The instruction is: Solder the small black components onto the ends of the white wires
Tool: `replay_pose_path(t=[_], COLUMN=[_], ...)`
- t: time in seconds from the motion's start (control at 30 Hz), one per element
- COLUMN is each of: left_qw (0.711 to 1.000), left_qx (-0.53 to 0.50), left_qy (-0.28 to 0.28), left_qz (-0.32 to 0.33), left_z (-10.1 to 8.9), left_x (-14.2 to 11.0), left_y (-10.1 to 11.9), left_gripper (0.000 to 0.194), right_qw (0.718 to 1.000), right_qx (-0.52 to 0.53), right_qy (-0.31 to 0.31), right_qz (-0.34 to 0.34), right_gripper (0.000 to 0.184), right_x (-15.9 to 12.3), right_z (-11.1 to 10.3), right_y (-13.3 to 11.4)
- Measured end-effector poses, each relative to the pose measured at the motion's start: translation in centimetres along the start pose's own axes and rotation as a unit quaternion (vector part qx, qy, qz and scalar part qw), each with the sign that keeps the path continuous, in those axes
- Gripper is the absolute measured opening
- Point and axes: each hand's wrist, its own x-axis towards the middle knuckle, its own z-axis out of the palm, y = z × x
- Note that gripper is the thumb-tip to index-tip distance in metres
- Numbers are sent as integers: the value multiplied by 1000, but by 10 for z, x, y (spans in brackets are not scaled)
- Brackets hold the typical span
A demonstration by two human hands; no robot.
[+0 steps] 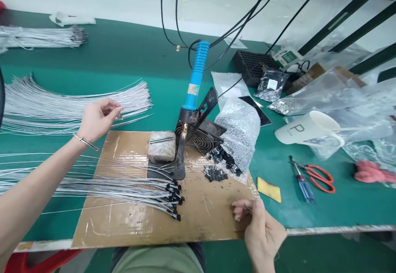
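Observation:
My left hand (100,118) is closed in a pinch over a fanned bundle of thin white wires (71,100); whether a wire is between its fingertips I cannot make out. At the cardboard's right front edge, my right hand (261,227) has curled fingers, with a fine thin wire showing at the palm. Between the hands, a blue-handled soldering iron (197,75) rests tip down in a black stand (182,170). Wires with black connectors (175,198) on their ends lie on the cardboard sheet (198,219). Small loose connectors (215,173) sit right of the stand.
A whitish block (161,146) sits left of the iron. Bubble wrap (241,128), a yellow sponge (268,189), a screwdriver (303,182), red-handled scissors (320,178) and a white mug (309,128) lie to the right. Black cables (247,13) hang behind. Another wire bundle (43,36) lies far left.

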Motion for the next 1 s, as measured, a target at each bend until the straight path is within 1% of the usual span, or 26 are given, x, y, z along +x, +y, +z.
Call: replay_pose_path(t=[0.1, 0.13, 0.17, 0.2, 0.23, 0.3, 0.33, 0.37, 0.4, 0.43, 0.47, 0.5, 0.57, 0.67, 0.77, 0.9, 1.0], left_qw=[999, 998, 998, 996, 989, 959, 942, 930, 926, 927, 930, 934, 940, 945, 948, 949, 944], left_qx=[44, 56, 59, 45, 7, -80, -117, -143, -158, -163, -162, -158, -150, -134, -126, -143, -147], left_qy=[13, 1, -27, -78, -146, -271, -310, -331, -335, -329, -319, -310, -295, -290, -287, -280, -292], left_qz=[-1, 0, -1, -5, -12, -39, -54, -65, -74, -80, -82, -82, -79, -65, -51, -36, -40], left_z=[-21, -30, -39, -47, -53, -56, -53, -48, -39, -30, -20, -11, 3, 13, 17, 22, 26], left_x=[-19, -27, -36, -46, -56, -76, -86, -95, -104, -113, -121, -129, -140, -149, -152, -154, -156], left_y=[16, 22, 27, 32, 37, 45, 48, 49, 50, 51, 51, 50, 50, 54, 60, 68, 74], left_gripper=[36, 35, 36, 35, 32, 23, 19, 17, 16, 16, 18, 19, 21, 24, 27, 26, 26], right_qw=[999, 997, 995, 993, 991, 990, 990, 989, 986, 980, 971, 961, 942, 921, 907, 900, 895], right_qx=[47, 71, 94, 114, 129, 140, 140, 138, 136, 132, 126, 118, 98, 59, 34, 25, 26], right_qy=[18, 25, 29, 29, 27, 18, 6, -13, -43, -82, -124, -165, -232, -300, -330, -337, -340], right_qz=[-11, -9, -4, 1, 7, 1, -16, -45, -83, -124, -161, -189, -220, -239, -259, -274, -289], right_gripper=[70, 70, 71, 74, 76, 75, 70, 63, 53, 45, 40, 40, 50, 61, 63, 62, 60], right_x=[-1, -1, -2, -3, -5, -12, -18, -24, -31, -38, -46, -52, -63, -69, -68, -66, -64], right_z=[-1, -1, -1, -1, 1, 5, 9, 14, 20, 26, 33, 40, 53, 65, 68, 69, 70], right_y=[-1, -2, -5, -8, -13, -23, -29, -35, -41, -46, -51, -55, -61, -65, -65, -64, -65])
